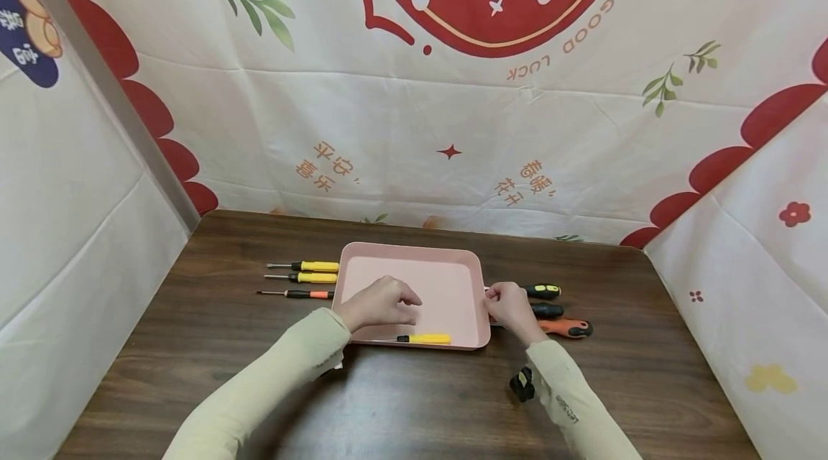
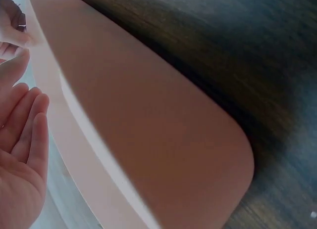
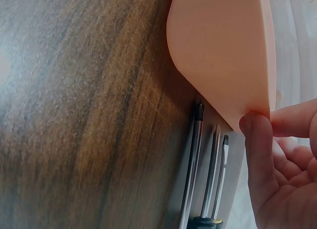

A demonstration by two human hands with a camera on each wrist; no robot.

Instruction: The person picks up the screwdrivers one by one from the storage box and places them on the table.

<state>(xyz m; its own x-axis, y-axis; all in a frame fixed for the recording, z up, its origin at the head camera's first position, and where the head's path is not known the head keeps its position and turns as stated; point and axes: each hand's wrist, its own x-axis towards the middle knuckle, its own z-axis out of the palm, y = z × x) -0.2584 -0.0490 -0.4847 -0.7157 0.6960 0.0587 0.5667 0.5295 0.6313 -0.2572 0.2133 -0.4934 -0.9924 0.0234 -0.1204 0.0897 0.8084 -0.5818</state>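
Observation:
A pink rectangular tray point(image 1: 446, 287) lies on the table, and a yellow-handled screwdriver point(image 1: 430, 339) rests inside it along the near side. My right hand point(image 1: 513, 309) pinches the tray's right rim between thumb and forefinger, as the right wrist view shows close up at the tray wall point(image 3: 223, 46). Over the left half of the tray is my left hand point(image 1: 382, 302), its fingers loosely bent. Nothing shows in that left palm point(image 2: 22, 160) in the left wrist view. Under my right hand, screwdriver shafts point(image 3: 193, 164) point toward the tray.
Left of the tray lie two yellow screwdrivers point(image 1: 318, 267) and a small orange-black screwdriver point(image 1: 309, 295). To its right are a black-yellow handle point(image 1: 545, 292), a black handle point(image 1: 548, 310) and an orange handle point(image 1: 569, 328). Printed cloth point(image 1: 388, 115) hangs behind the wooden table point(image 1: 414, 402).

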